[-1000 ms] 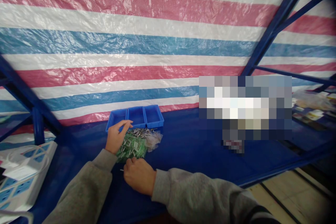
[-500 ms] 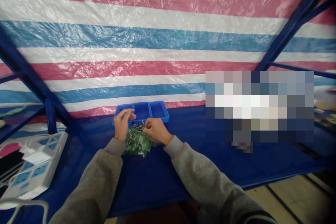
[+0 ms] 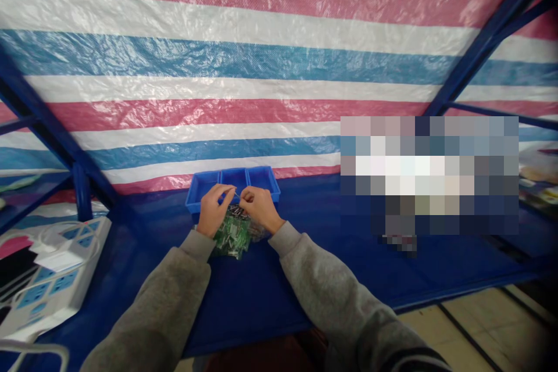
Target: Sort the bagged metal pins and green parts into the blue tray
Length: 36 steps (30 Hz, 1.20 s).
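Observation:
My left hand (image 3: 214,208) is closed in a pinch, its fingertips at a small thin metal piece (image 3: 236,193). At that piece's other end my right hand (image 3: 260,207) pinches too, fingertips close to the left ones; the kind of piece is too small to tell. Below both hands lies a heap of small green pieces with shiny metal parts (image 3: 233,237). Dark, slim metal parts that look like screws or pins (image 3: 236,210) lie at its far side. Just behind the hands is a blue tray with three compartments (image 3: 264,179), partly covered by my fingers.
The blue table (image 3: 253,308) runs up to a striped plastic sheet (image 3: 244,87). White power strips with cables (image 3: 56,285) lie on the left. Blue frame posts (image 3: 82,189) stand at the sides. A pixelated patch hides part of the right side.
My left hand has moved right and down from over the tray's left compartment, meeting the right hand. My right hand has lifted slightly from the heap, and a thin piece now shows between the fingertips.

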### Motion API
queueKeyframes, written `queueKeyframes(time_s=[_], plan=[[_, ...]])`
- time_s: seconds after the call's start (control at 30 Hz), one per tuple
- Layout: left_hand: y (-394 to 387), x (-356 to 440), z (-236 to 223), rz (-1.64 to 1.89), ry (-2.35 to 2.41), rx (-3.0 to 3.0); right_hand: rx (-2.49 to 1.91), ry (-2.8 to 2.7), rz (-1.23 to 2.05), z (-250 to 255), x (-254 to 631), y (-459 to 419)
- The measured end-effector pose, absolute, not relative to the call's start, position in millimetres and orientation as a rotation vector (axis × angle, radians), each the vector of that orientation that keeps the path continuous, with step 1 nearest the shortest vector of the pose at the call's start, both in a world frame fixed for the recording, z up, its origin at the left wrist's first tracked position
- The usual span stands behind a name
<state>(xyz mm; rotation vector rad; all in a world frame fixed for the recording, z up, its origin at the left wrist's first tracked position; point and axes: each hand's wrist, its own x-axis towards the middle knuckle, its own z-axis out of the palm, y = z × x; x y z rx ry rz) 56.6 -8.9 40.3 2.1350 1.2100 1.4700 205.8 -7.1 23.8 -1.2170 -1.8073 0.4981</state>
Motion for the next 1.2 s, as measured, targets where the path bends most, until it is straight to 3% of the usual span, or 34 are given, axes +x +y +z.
queueKeyframes(time_s=[0.2,0.5,1.2], plan=[[-11,34,27,1.465,1.314,2.29,-1.123,-1.804,0.599,25,202,-1],[-22,28,24,1.293,1.401,2.41,-1.137,-1.835,0.488,19,198,-23],[-33,32,31,1.156,1.193,2.299,-1.0,-1.744,0.479,11,199,-31]])
